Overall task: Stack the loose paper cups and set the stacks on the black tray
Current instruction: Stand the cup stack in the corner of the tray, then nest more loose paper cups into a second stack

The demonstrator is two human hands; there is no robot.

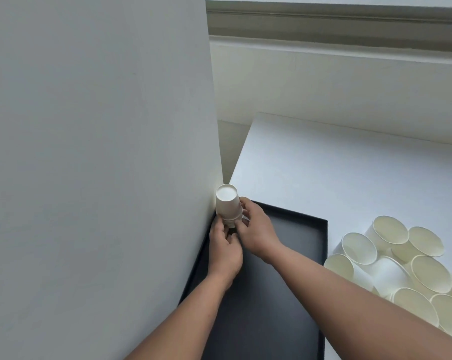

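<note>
A short stack of white paper cups (227, 203), bottoms up, stands at the far left corner of the black tray (297, 245), right against the wall. My left hand (223, 245) grips the stack's lower rims from the left and my right hand (256, 227) holds them from the right. Several loose paper cups (401, 266) lie on their sides in a heap on the white table, to the right of the tray.
A grey wall (97, 165) runs along the tray's left edge. The white table (349, 172) stretches beyond the tray toward a window sill at the back.
</note>
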